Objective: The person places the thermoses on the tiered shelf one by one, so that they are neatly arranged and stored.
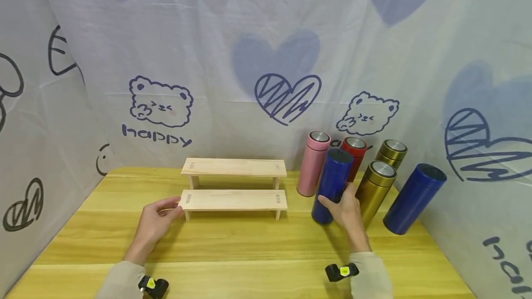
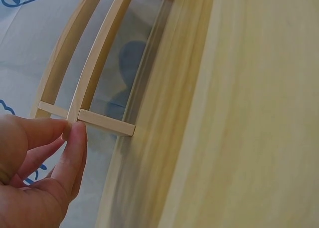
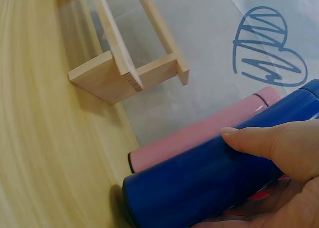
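Observation:
My right hand (image 1: 348,206) grips a blue thermos flask (image 1: 334,174), thumb on its near side and fingers round the other. In the right wrist view the blue flask leans across the picture with its base close to the table; whether it touches cannot be told. My left hand (image 1: 157,220) pinches the left end of the lower board of a two-step wooden rack (image 1: 234,200). The left wrist view has thumb and fingertips (image 2: 75,138) meeting at that board end. Just behind the held flask stands a pink flask (image 1: 312,165).
Right of my right hand stand a gold flask (image 1: 376,193), a second gold flask (image 1: 392,151) farther back and another blue flask (image 1: 415,200). A red flask (image 1: 354,149) is partly hidden. A printed curtain (image 1: 224,119) hangs behind the wooden table (image 1: 249,248).

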`<state>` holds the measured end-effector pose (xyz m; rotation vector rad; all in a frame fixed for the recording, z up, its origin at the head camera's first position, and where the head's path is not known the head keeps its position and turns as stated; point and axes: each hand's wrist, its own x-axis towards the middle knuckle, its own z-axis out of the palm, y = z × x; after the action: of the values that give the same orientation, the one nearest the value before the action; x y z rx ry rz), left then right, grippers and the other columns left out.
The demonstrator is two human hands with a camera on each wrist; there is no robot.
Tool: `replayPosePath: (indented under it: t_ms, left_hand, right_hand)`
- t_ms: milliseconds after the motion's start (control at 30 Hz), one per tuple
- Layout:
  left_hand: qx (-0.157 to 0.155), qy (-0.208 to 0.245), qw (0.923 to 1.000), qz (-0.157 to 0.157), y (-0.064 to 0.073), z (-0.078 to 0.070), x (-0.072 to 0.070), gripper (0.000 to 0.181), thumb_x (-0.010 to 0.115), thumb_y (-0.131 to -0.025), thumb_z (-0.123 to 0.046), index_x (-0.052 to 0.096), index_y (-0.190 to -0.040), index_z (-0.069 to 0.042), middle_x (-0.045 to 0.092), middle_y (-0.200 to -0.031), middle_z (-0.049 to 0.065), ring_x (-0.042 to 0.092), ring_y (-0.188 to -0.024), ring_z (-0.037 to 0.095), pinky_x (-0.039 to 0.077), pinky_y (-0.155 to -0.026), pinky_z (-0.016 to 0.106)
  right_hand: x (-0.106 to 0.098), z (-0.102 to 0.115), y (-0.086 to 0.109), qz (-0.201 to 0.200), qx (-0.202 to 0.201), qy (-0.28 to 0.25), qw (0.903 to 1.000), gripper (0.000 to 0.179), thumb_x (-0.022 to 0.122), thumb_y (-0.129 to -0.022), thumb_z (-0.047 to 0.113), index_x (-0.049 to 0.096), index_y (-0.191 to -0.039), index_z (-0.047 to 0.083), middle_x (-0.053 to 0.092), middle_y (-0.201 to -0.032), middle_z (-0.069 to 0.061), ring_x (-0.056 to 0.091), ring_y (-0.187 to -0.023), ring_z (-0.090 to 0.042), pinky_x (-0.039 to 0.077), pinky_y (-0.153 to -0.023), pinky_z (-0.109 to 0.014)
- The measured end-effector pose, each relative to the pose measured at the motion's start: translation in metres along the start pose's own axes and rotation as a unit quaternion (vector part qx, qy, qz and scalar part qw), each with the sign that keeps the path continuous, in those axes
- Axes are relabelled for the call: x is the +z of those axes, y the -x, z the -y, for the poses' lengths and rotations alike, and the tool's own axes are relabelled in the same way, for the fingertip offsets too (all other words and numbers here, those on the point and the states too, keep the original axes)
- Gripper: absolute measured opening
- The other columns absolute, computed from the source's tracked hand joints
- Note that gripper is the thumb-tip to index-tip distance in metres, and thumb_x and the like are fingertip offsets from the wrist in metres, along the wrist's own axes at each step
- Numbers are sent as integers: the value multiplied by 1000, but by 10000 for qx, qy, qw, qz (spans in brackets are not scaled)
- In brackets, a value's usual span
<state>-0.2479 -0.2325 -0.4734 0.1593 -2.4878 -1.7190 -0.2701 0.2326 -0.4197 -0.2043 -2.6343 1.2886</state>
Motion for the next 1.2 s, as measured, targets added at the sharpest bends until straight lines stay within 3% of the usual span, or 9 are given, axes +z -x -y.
replayPosePath:
  t_ms: [267, 500, 833, 1200]
  left_hand:
    - [-41, 67, 10000, 2, -1, 1, 3, 42, 64, -102, -9, 59, -141, 4, 63, -133, 28, 67, -89, -6, 54, -81, 14]
    - [-62, 0, 10000, -3, -1, 1, 2, 42, 64, -102, -9, 59, -142, 3, 63, -133, 27, 70, -92, -1, 54, -82, 14]
    - [-70, -110, 9999, 20, 0, -2, -2, 41, 63, -102, -10, 59, -141, 3, 63, -133, 27, 69, -93, -1, 54, -81, 15]
    - [-18, -211, 9997, -77, 0, -2, 0, 39, 65, -101, -10, 62, -139, 3, 65, -129, 26, 71, -98, 10, 51, -77, 13]
  right_hand:
    - [-6, 16, 2, 182, -125, -17, 9998, 87, 77, -93, 30, 24, -153, -5, 45, -151, -35, 48, -138, -52, 41, -114, -63]
    - [-4, 35, -2, 435, -250, -426, 9978, 86, 76, -94, 26, 22, -155, -2, 40, -157, -32, 44, -143, -50, 37, -118, -63]
    - [6, 73, -10, 699, -470, -703, 9940, 89, 76, -95, 25, 19, -160, 5, 43, -156, -30, 51, -137, -50, 50, -106, -62]
    - [26, 113, -23, 878, -818, -890, 9888, 85, 78, -92, 21, 26, -157, 5, 46, -153, -28, 52, -137, -47, 42, -115, -62]
